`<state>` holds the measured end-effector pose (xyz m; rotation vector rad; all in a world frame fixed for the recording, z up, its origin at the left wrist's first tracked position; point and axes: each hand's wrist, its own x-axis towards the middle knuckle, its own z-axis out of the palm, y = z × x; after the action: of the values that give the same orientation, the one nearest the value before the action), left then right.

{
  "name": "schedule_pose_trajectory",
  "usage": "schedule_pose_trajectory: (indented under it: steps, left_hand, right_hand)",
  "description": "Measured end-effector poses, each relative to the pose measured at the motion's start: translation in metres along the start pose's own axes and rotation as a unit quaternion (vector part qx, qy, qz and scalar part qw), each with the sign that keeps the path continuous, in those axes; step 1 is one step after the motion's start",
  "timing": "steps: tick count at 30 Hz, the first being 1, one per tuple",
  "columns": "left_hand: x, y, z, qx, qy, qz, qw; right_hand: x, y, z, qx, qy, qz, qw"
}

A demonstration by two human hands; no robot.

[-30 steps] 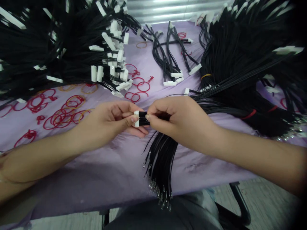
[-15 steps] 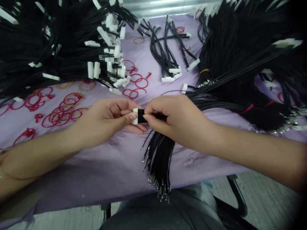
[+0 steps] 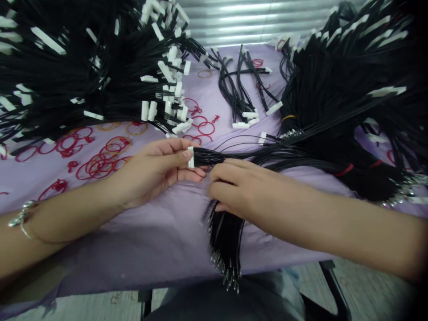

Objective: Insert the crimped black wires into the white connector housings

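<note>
My left hand [image 3: 163, 167] pinches a white connector [image 3: 191, 157] between thumb and fingers. Many black wires [image 3: 209, 156] run out of its right side and trail across the cloth to the right. Below them my right hand [image 3: 234, 185] is curled over the top of a bundle of loose black wires [image 3: 227, 236] that hangs toward the table edge, with bare metal terminals at its lower ends. The right fingertips are bent in close together, and what lies between them is hidden and slightly blurred.
A large heap of black cables with white connectors [image 3: 93, 67] fills the back left; another black wire pile [image 3: 334, 80] covers the right. Red rings [image 3: 100, 165] lie on the purple cloth [image 3: 150, 249]. Several short harnesses [image 3: 247, 115] lie at the back middle, before a ridged metal surface [image 3: 230, 22].
My right hand has left the wires beside the connector and moved down onto the loose bundle. My left hand still holds the connector. The camera view has shifted upward and left.
</note>
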<state>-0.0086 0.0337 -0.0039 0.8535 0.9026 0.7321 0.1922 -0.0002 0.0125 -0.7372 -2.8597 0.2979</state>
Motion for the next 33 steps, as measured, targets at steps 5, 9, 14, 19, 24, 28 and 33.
schedule_pose_trajectory:
  steps: [5,9,14,19,24,28,33]
  left_hand:
    - [-0.001,0.0,0.0,0.003,-0.005,-0.002,1.0]
    - [-0.002,-0.002,-0.003,0.017,-0.038,-0.002,0.999]
    - [-0.002,-0.005,-0.007,0.054,-0.07,-0.005,0.996]
    - [-0.003,-0.005,-0.007,0.084,-0.096,0.021,0.992]
    - [-0.004,-0.004,-0.005,0.119,-0.106,0.022,0.987]
    - [-0.003,-0.004,-0.007,0.128,-0.111,0.022,0.985]
    - [-0.001,-0.004,-0.009,0.124,-0.123,0.024,0.984]
  right_hand:
    - [0.002,0.003,-0.001,0.02,-0.018,-0.016,1.0]
    - [0.004,0.002,-0.009,0.163,0.029,0.082,0.983]
    - [0.004,-0.001,-0.012,0.276,0.104,0.167,0.941]
    - [0.007,0.007,-0.013,0.261,0.156,0.247,0.92]
    - [0.012,0.015,-0.005,0.205,0.173,0.254,0.929]
    - [0.013,0.014,-0.001,0.19,0.178,0.245,0.934]
    - [0.012,0.017,-0.002,0.196,0.171,0.226,0.939]
